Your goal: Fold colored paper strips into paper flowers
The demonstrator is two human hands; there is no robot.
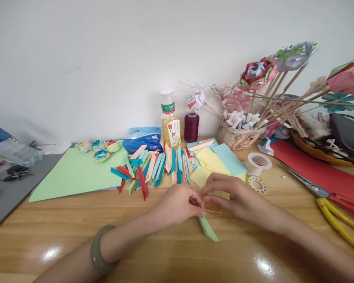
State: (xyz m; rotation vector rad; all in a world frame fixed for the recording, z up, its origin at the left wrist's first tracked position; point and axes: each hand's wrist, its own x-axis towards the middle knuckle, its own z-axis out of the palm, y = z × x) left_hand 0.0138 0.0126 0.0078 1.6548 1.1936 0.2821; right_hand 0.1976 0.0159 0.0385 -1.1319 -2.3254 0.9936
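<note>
My left hand (181, 204) is closed, pinching a folded light green paper strip (208, 228) that slants down to the right just above the table. A thin pale thread (214, 211) comes out at the left fingertips, its loose end pointing right. Close beside, my right hand (231, 196) has its thumb and forefinger drawn together on a loop of this thread. The fingers partly hide the upper end of the strip. Behind my hands lie many folded paper strips (156, 169) in red, blue, green and peach, next to yellow paper sheets (214, 159).
Large scissors (327, 196) lie at the right by red paper (321, 169). Tape rolls (257, 163) sit behind my right hand. Along the wall stand a glue bottle (171, 125), a maroon thread spool (191, 127) and a basket (238, 135) of paper flowers. Green sheets (76, 173) bear several paper blossoms.
</note>
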